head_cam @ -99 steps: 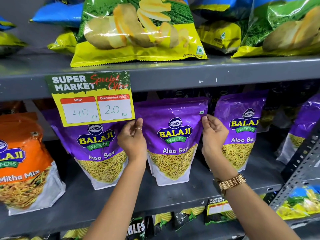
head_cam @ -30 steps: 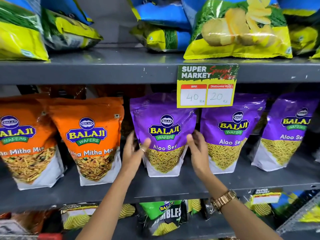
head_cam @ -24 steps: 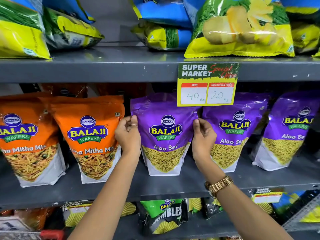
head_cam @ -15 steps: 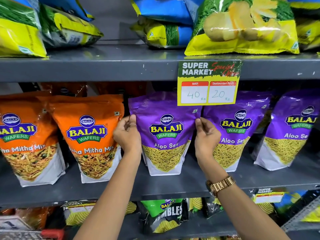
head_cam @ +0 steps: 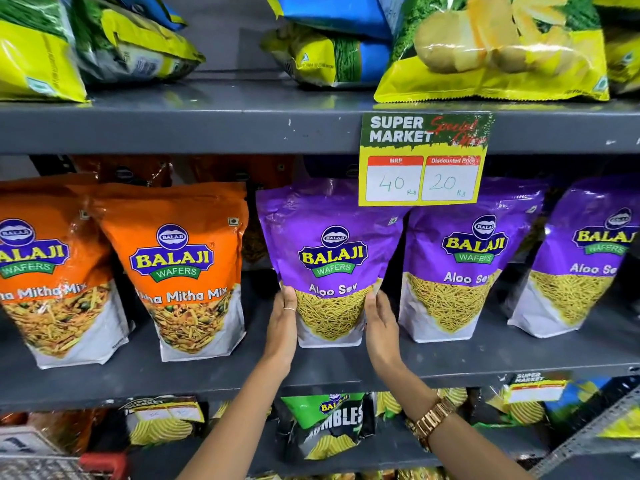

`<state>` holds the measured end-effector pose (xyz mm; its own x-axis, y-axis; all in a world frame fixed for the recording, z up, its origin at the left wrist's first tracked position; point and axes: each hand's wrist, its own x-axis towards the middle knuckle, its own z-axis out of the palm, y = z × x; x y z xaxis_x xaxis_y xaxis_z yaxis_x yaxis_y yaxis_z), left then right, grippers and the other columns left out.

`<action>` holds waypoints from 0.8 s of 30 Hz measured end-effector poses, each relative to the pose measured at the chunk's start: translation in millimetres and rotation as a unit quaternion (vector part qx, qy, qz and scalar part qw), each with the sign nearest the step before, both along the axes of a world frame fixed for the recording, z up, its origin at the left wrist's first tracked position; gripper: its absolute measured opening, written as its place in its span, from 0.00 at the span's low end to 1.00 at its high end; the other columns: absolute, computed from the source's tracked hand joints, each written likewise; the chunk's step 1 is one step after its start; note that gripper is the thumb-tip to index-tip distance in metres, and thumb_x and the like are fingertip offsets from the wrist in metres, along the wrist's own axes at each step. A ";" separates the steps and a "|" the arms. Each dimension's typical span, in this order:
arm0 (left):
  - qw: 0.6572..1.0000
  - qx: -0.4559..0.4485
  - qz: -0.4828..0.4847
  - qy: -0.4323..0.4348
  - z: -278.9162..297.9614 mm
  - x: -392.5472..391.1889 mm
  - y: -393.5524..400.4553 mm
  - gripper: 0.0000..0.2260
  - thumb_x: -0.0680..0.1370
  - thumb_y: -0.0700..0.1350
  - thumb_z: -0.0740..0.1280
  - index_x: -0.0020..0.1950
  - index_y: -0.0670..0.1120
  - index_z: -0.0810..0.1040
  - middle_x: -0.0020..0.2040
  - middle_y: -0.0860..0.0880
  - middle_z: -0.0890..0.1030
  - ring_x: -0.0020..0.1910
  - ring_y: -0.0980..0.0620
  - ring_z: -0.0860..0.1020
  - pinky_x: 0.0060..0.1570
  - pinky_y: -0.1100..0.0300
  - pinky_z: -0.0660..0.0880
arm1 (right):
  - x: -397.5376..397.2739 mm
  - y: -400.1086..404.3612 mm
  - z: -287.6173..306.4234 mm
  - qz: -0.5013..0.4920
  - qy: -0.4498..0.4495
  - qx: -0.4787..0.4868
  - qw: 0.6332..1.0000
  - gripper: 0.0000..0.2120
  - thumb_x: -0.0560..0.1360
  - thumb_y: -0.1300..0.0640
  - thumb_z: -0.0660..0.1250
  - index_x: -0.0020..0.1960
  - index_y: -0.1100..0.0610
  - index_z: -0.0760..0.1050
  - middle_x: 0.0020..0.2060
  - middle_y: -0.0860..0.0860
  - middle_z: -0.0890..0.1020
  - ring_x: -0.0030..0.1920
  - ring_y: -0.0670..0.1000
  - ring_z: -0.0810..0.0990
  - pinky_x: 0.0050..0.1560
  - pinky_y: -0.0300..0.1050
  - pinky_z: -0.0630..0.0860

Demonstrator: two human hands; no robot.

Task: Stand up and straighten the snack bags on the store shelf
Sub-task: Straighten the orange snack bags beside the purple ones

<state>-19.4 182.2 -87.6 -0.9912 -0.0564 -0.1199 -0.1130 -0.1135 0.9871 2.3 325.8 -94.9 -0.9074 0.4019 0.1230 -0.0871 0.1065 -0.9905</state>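
A purple Aloo Sev bag (head_cam: 330,237) stands upright on the grey middle shelf (head_cam: 485,358). My left hand (head_cam: 284,320) presses flat against its lower left side, and my right hand (head_cam: 379,322) presses against its lower right side, so the bag's bottom sits between both palms. Two more purple Aloo Sev bags (head_cam: 464,268) (head_cam: 575,271) stand to its right. To its left stand two orange Mitha Mix bags (head_cam: 180,271) (head_cam: 45,275).
A yellow price tag (head_cam: 422,161) hangs from the upper shelf edge (head_cam: 207,129) over the held bag's top right. Yellow and blue chip bags (head_cam: 491,46) lie on the upper shelf. The lower shelf holds dark chip bags (head_cam: 329,424). A perforated metal upright (head_cam: 595,434) is at bottom right.
Both hands have slid down from the middle sides of the purple bag to its lower sides near the base. The bag stays in the same spot on the shelf.
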 end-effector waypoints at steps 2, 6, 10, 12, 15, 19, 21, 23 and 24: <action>1.000 -0.005 -0.001 0.002 8.0 3.8 1.5 0.25 0.70 0.69 0.56 0.61 0.59 0.71 0.62 0.53 0.77 0.64 0.51 0.73 0.69 0.47 0.66 | 0.3 -0.2 3.1 0.003 0.001 -0.003 1.000 0.15 0.79 0.51 0.54 0.62 0.55 0.70 0.51 0.49 0.77 0.52 0.50 0.73 0.55 0.43 0.64; 0.988 -0.022 0.137 0.073 21.6 15.5 -3.2 0.16 0.78 0.51 0.58 0.62 0.46 0.75 0.58 0.49 0.77 0.59 0.53 0.73 0.60 0.59 0.66 | 6.1 -4.1 5.2 -0.065 0.036 -0.006 0.997 0.17 0.78 0.54 0.59 0.65 0.56 0.69 0.57 0.48 0.76 0.58 0.46 0.73 0.58 0.42 0.66; 0.939 -0.012 0.297 0.170 28.5 24.1 -33.3 0.16 0.75 0.51 0.59 0.43 0.41 0.80 0.40 0.43 0.83 0.38 0.57 0.80 0.48 0.55 0.75 | 21.6 -18.1 12.2 -0.141 0.208 0.045 0.967 0.17 0.74 0.55 0.61 0.63 0.52 0.69 0.59 0.49 0.73 0.58 0.50 0.75 0.54 0.45 0.75; 0.918 -0.020 0.345 0.192 35.4 22.5 -56.8 0.16 0.75 0.51 0.60 0.39 0.41 0.79 0.30 0.54 0.81 0.33 0.54 0.77 0.42 0.56 0.74 | 25.1 -30.3 19.9 -0.118 0.268 0.089 0.952 0.12 0.73 0.54 0.61 0.57 0.49 0.70 0.52 0.46 0.74 0.50 0.47 0.76 0.48 0.42 0.75; 0.891 -0.042 0.398 0.213 46.4 16.9 -93.4 0.11 0.74 0.47 0.62 0.43 0.41 0.78 0.26 0.63 0.78 0.31 0.53 0.73 0.38 0.51 0.74 | 25.5 -55.8 31.8 -0.046 0.283 0.135 0.949 0.08 0.73 0.55 0.59 0.52 0.49 0.71 0.45 0.42 0.73 0.42 0.37 0.74 0.45 0.29 0.71; 0.887 -0.073 0.405 0.207 57.1 18.8 -127.6 0.14 0.73 0.47 0.68 0.53 0.40 0.76 0.38 0.58 0.74 0.35 0.62 0.73 0.40 0.55 0.73 | 15.2 -92.2 35.0 0.063 0.226 0.143 0.961 0.09 0.73 0.55 0.61 0.53 0.48 0.71 0.43 0.46 0.76 0.41 0.45 0.77 0.43 0.40 0.75; 0.902 -0.106 0.370 0.194 59.2 23.8 -138.4 0.19 0.72 0.45 0.70 0.58 0.40 0.72 0.47 0.53 0.73 0.44 0.58 0.73 0.43 0.59 0.72 | 8.9 -110.6 33.1 0.112 0.190 0.154 0.963 0.12 0.73 0.56 0.62 0.56 0.52 0.72 0.44 0.48 0.78 0.42 0.46 0.77 0.42 0.39 0.75; 0.925 -0.119 0.320 0.167 55.7 24.8 -148.7 0.24 0.70 0.41 0.71 0.64 0.40 0.67 0.56 0.48 0.70 0.55 0.53 0.70 0.49 0.65 0.69 | 1.7 -125.6 33.5 0.154 0.151 0.164 0.963 0.17 0.73 0.56 0.63 0.60 0.57 0.71 0.51 0.53 0.79 0.44 0.43 0.78 0.43 0.34 0.74; 0.938 -0.108 0.293 0.153 52.6 23.6 -155.6 0.26 0.70 0.39 0.71 0.66 0.41 0.65 0.61 0.46 0.69 0.60 0.52 0.69 0.54 0.65 0.67 | -2.5 -132.5 33.9 0.170 0.133 0.164 0.963 0.18 0.73 0.56 0.64 0.62 0.57 0.69 0.55 0.53 0.79 0.47 0.42 0.79 0.45 0.34 0.75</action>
